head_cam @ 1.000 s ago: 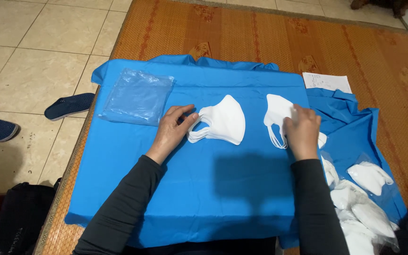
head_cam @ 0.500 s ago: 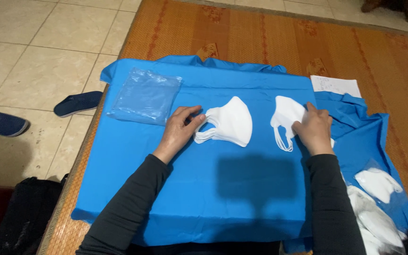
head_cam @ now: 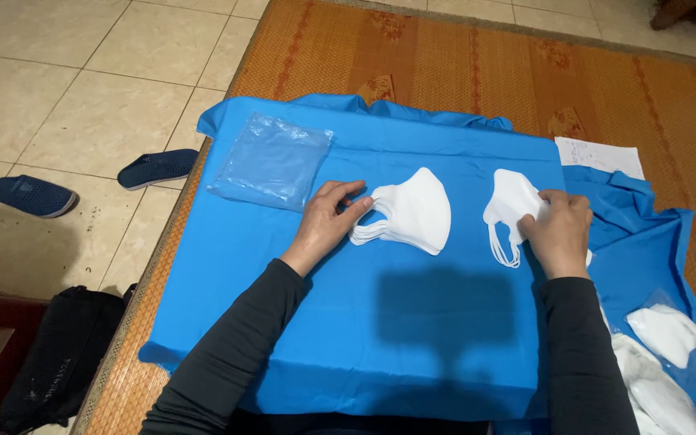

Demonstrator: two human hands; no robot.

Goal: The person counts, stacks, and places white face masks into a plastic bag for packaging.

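My left hand rests on the blue cloth, its fingertips touching the ear loops at the left edge of a stack of white folded face masks. To the right, my right hand grips a second small bunch of white masks, whose ear loops hang toward me. Both arms wear dark long sleeves.
A pile of clear plastic bags lies at the cloth's far left corner. More white masks in a clear bag sit at the right. A white paper sheet, a woven mat, two dark slippers and a black bag surround it.
The view has shifted, so everything sits further right in frame. My right hand has shifted slightly on its masks; the left hand stays at the stack's loops.
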